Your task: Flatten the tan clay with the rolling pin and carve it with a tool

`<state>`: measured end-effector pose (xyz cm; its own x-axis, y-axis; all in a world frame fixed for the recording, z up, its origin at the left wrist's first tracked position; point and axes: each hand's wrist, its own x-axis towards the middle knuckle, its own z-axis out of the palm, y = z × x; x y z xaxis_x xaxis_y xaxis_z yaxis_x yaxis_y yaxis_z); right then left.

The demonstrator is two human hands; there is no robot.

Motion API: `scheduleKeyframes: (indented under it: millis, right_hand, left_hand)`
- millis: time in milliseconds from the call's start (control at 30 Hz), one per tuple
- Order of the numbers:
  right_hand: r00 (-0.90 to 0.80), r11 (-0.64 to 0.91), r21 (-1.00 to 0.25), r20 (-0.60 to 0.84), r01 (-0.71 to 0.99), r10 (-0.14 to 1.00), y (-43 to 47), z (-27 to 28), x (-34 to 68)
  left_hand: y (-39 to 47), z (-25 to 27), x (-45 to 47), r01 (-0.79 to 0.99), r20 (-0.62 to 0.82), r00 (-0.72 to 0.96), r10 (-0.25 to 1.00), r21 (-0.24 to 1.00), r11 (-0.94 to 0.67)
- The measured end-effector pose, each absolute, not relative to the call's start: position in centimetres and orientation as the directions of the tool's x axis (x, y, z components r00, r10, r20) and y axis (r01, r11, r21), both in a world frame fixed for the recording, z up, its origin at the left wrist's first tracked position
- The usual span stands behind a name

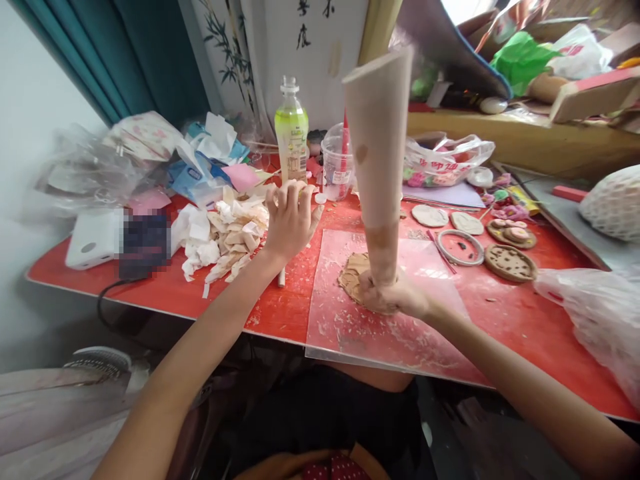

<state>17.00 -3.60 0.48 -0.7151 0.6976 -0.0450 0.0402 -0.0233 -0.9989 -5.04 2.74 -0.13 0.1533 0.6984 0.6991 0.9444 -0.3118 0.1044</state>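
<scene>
My right hand [395,293] is wrapped round the lower end of a pale, plain rolling pin [380,147], held upright with brown smears near the grip. Beneath that fist lies a flattened, uneven piece of brown clay [353,277] on a clear plastic sheet [330,327] strewn with crumbs. My left hand [293,223] is raised in front of a bottle [291,137] of yellow-green drink, its fingers loosely bent and the thumb apart. I see nothing held in it, though its palm side is hidden. Just below it, a thin white stick [281,277] rests on the red table [270,313].
Crumpled tissues [235,230] and plastic bags lie left of the bottle. A clear plastic cup [337,163] stands behind the sheet. On the right are round clay pieces [510,263], a ring [460,248] and a plastic bag [595,313]. A white box [93,240] sits far left.
</scene>
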Motion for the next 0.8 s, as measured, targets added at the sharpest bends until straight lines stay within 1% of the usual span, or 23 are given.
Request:
scheduleKeyframes:
  millis: [100,167,333,400,467,567,667,700,733,800]
  right_hand:
    - [-0.638,-0.048,-0.988,0.057,-0.146,0.768,-4.3,-0.9,17.9]
    - [-0.594,-0.052,-0.973,0.093,-0.223,0.799,-4.8,-1.9,18.7]
    - [-0.628,-0.192,-0.947,0.014,-0.259,0.778,-3.7,-1.4,18.5]
    - [-0.617,-0.236,-0.929,-0.01,-0.285,0.787,-2.7,-0.5,17.7]
    - [-0.592,-0.253,-0.912,-0.015,-0.322,0.805,-1.9,0.3,17.3]
    - [-0.525,-0.191,-0.882,0.072,-0.43,0.848,-1.3,1.5,17.8]
    - [-0.4,-0.039,-0.837,0.22,-0.546,0.89,-1.0,2.2,18.8]
    - [-0.386,-0.008,-0.84,0.241,-0.542,0.89,-0.9,2.1,19.0]
    - [-0.407,-0.004,-0.862,0.236,-0.507,0.882,-0.9,1.8,19.2]
    - [-0.49,-0.028,-0.918,0.185,-0.396,0.852,-0.8,0.9,19.2]
  left_hand:
    - [2.7,-0.1,-5.1,0.954,0.715,0.147,0.683,0.079,-0.288]
    - [2.7,0.0,-5.1,0.955,0.712,0.15,0.686,0.076,-0.288]
    - [2.9,-0.3,-5.2,0.958,0.722,0.169,0.671,0.038,-0.283]
    - [3.1,-0.4,-5.3,0.96,0.729,0.171,0.663,0.028,-0.277]
    - [3.2,-0.4,-5.4,0.959,0.731,0.16,0.664,0.044,-0.281]
    - [3.2,-0.3,-5.3,0.948,0.718,0.15,0.68,0.091,-0.304]
    - [3.1,-0.3,-5.1,0.947,0.721,0.165,0.673,0.074,-0.312]
    - [3.1,-0.3,-5.1,0.949,0.724,0.17,0.668,0.063,-0.309]
    - [3.1,-0.3,-5.1,0.951,0.725,0.17,0.667,0.058,-0.305]
    - [3.1,-0.3,-5.2,0.95,0.717,0.165,0.677,0.069,-0.304]
